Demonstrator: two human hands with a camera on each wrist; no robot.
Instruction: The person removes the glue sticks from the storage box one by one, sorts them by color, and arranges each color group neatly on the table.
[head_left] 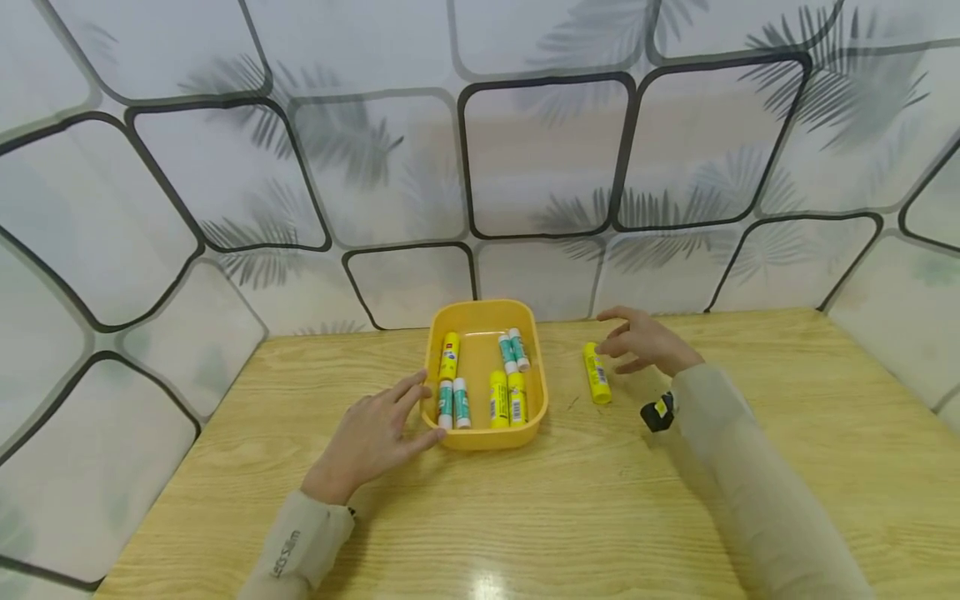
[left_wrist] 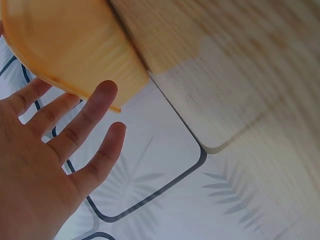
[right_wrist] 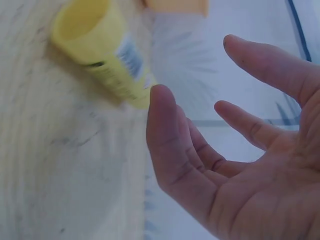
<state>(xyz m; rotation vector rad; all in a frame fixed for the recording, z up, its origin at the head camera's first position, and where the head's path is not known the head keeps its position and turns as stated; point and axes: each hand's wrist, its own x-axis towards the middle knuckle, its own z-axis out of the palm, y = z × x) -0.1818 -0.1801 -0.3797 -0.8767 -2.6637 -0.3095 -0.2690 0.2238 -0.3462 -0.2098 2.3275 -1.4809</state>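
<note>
A yellow glue stick [head_left: 597, 374] lies on the table to the right of an orange-yellow plastic basket [head_left: 483, 440]. My right hand [head_left: 651, 340] hovers just beside its far end, fingers loosely bent and holding nothing. In the right wrist view the same glue stick [right_wrist: 102, 52] shows past the fingers, blurred. Spread fingers of my left hand [head_left: 373, 435] rest against the basket's left rim and near corner. Inside lie yellow glue sticks [head_left: 498, 400], one at the left and two at the near right, plus white-and-teal ones [head_left: 461, 404] in two pairs.
The wooden table [head_left: 465, 517] spreads around the basket. Behind it stands a pale wall covering [head_left: 540, 158] with dark outlines and leaf prints. A black wrist device [head_left: 658, 412] with a yellow mark sits at my right cuff.
</note>
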